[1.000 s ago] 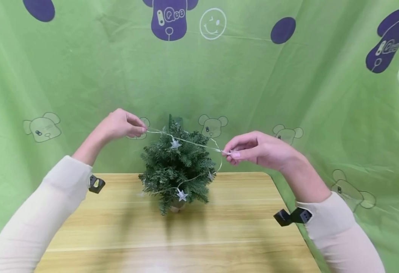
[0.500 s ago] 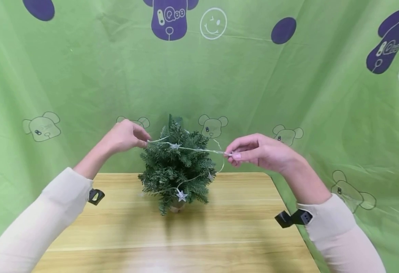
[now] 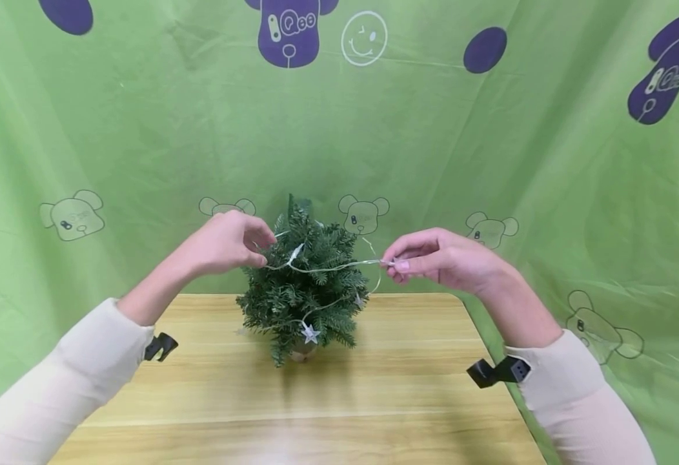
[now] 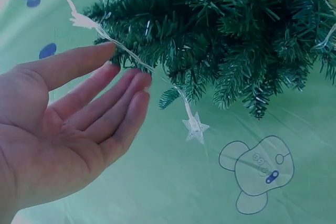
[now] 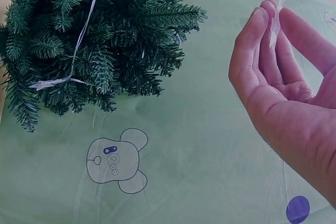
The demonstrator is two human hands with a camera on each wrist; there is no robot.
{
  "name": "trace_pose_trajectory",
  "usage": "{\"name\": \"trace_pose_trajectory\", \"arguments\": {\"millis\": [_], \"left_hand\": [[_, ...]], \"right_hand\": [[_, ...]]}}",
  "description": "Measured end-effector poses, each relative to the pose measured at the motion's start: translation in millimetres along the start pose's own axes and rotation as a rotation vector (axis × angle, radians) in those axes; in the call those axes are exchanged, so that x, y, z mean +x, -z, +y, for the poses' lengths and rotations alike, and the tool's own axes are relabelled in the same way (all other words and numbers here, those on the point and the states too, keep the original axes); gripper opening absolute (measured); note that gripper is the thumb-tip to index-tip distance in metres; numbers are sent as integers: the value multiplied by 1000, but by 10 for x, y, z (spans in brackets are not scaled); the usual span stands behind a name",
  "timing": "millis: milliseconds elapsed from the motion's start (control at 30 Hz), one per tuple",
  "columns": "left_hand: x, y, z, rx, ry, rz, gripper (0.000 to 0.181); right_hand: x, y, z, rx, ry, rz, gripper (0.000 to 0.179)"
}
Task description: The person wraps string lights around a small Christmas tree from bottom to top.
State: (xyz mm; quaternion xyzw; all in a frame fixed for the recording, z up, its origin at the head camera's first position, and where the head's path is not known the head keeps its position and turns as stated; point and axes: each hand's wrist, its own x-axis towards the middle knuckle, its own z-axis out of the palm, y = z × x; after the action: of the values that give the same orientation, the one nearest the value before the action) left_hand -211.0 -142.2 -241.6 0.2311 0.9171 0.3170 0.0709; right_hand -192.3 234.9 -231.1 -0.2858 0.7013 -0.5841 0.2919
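A small artificial Christmas tree (image 3: 304,284) stands on the table, partly draped with a clear string of star-shaped fairy lights (image 3: 339,266). My left hand (image 3: 229,242) is at the tree's upper left side. In the left wrist view its thumb and fingers are apart, the tips right at the wire beside a star light (image 4: 195,128). My right hand (image 3: 444,258), off the tree's right side, pinches the wire and a star light (image 5: 274,30) between thumb and fingers. The wire sags between both hands across the front of the tree. Another star (image 3: 310,333) hangs low at the front.
The wooden table (image 3: 409,387) reaches back to a green curtain (image 3: 142,129) printed with bear figures. Black wrist cameras sit on both sleeves, such as the right wrist camera (image 3: 499,372). The tree's base (image 3: 303,353) shows under the lowest branches.
My left hand has moved down and right toward the tree, and its fingers have spread from the pinch. The wire between the hands has slackened. My right hand has barely moved.
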Motion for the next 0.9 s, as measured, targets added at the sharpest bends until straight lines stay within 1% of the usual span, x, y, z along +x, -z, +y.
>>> {"name": "trace_pose_trajectory", "arguments": {"millis": [67,167,367,467,500,567,667,733,800,900], "left_hand": [[-9,-22,15,2,-14,9,41],[-26,-48,12,-3,-8,2,47],[-14,-149,-41,26,35,-5,61],[6,-193,-78,49,32,16,62],[7,-196,-86,52,30,31,59],[6,-182,-103,56,17,75,47],[-12,-122,-124,72,9,150,26],[-26,-73,-136,80,8,187,17],[-45,-24,-142,77,19,210,12],[-76,49,-145,44,42,226,11]], "right_hand": [[1,-2,-1,2,-3,4,25],[2,-1,3,7,-3,5,25],[-8,20,27,15,10,-12,26],[-15,21,28,11,17,-23,27],[-16,19,27,11,17,-24,27],[-16,11,24,6,20,-27,27],[-9,-6,17,-6,13,-29,26],[-2,-23,10,-23,7,-27,24],[9,-42,2,-45,2,-27,23],[25,-78,-16,-65,5,-31,23]]}}
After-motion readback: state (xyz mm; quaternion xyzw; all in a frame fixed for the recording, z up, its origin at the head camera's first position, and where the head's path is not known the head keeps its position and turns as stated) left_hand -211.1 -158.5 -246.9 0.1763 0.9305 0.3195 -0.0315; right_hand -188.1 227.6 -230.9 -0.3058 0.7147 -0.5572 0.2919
